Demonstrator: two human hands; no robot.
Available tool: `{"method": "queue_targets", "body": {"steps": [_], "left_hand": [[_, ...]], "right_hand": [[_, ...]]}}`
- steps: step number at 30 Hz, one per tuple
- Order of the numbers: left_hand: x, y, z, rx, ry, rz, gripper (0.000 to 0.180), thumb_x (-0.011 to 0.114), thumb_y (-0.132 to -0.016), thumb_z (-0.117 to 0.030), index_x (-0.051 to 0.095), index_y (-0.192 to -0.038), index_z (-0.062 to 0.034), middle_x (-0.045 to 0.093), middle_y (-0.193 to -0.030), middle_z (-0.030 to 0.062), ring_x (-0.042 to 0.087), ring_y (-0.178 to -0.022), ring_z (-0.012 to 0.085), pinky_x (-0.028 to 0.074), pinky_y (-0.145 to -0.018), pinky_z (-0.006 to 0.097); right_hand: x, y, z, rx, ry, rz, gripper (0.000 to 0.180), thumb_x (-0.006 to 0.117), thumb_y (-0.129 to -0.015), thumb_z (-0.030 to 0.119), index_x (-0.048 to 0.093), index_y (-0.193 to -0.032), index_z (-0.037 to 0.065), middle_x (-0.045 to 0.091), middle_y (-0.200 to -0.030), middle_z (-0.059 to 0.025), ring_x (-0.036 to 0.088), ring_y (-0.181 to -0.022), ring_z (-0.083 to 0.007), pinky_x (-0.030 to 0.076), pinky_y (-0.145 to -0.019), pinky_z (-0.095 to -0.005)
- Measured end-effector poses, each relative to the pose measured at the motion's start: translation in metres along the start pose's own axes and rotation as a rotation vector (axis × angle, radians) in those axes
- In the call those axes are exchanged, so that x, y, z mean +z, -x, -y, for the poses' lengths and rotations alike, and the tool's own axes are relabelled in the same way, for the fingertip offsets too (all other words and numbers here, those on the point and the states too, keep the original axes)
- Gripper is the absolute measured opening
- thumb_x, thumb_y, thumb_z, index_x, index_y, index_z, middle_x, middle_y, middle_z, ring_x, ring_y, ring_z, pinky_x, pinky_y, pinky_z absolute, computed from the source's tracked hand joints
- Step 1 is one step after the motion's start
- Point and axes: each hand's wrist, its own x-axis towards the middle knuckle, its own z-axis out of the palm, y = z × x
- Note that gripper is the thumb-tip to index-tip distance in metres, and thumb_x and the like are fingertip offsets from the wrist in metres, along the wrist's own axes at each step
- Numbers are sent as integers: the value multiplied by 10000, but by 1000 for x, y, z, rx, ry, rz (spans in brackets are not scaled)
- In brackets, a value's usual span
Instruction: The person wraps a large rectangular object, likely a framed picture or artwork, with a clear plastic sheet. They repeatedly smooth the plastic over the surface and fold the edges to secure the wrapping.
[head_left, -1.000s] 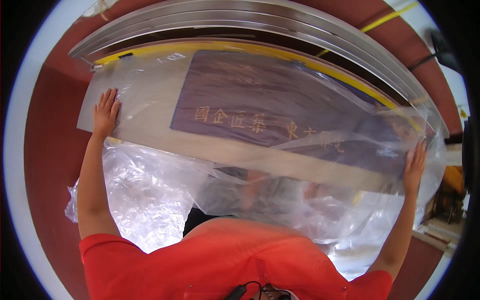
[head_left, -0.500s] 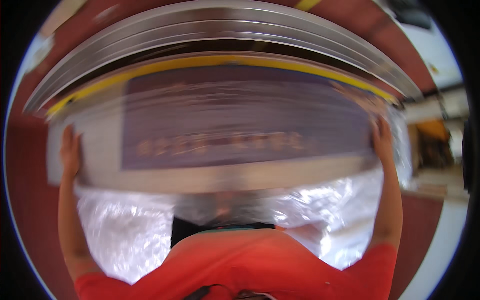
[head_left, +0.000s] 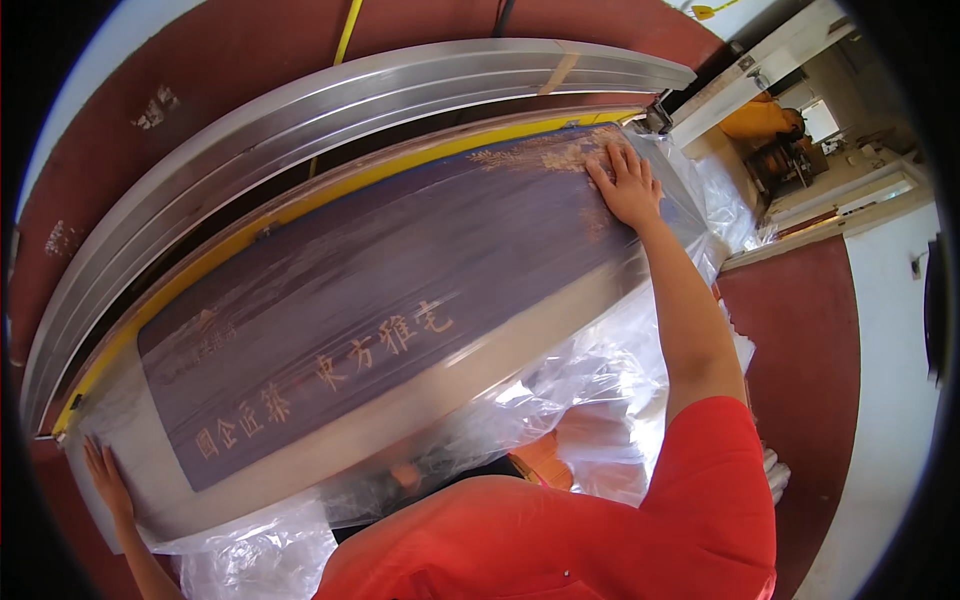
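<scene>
A long board (head_left: 330, 300) with a dark purple face, gold lettering and a gold leafy pattern slants across the view, in a pale surround under clear plastic film. My right hand (head_left: 630, 188) lies flat with fingers spread on its far right part, beside the gold pattern. At the near left end, my left hand (head_left: 108, 478) rests on the pale filmed margin, its fingers stretched out. Loose crinkled plastic film (head_left: 590, 370) hangs along the near edge in front of my red shirt.
A yellow strip (head_left: 290, 212) runs along the board's far edge. Beyond it stretches a ridged silver metal rail (head_left: 330, 90), with a reddish-brown surface (head_left: 100, 170) behind. At the right, an opening with a pale frame (head_left: 760, 70) shows an orange object (head_left: 755, 118) and clutter.
The view has turned, so the board now slants up to the right. My right hand has gone from the board's right edge to flat on its far right part. My left hand stays at the left end.
</scene>
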Motion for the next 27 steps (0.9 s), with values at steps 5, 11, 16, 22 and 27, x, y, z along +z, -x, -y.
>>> {"method": "queue_targets", "body": {"steps": [5,11,16,22,27], "left_hand": [[-73,-34,-120,-289,-596,632,505,316,-871,-340,199,-1295,-92,149,-1352,117,106,-1252,261,206,-968,412],[-120,30,-285,637,96,3,557,266,-858,-373,198,-1280,-15,176,-1334,167,150,-1241,294,85,-992,428],[-124,76,-331,816,212,74,590,252,-849,-420,196,-1285,-27,189,-1336,147,149,-1244,282,85,-992,418],[-119,76,-331,819,256,123,528,257,-871,-350,192,-1287,-32,192,-1336,137,167,-1238,276,97,-1001,369],[-114,59,-307,738,273,250,470,297,-883,-260,211,-1277,-19,200,-1334,130,175,-1235,267,113,-1006,341]], "right_hand": [[-29,-2,-49,-103,-289,-234,593,372,-771,549,380,-1202,141,357,-1235,-134,314,-1151,-305,254,-928,-409],[-48,117,-184,-105,7,-81,485,442,-794,440,472,-1098,64,510,-1060,-165,459,-994,-323,358,-846,-383],[10,301,-364,336,79,408,554,416,-777,493,503,-1066,29,513,-1056,-186,457,-1014,-318,339,-878,-378],[102,507,-460,628,112,974,618,425,-741,507,490,-1067,-14,516,-1060,-168,450,-1031,-317,327,-897,-354],[128,516,-387,632,223,822,633,450,-747,235,163,-1297,114,173,-1349,-43,127,-1248,-275,282,-940,-455]]}}
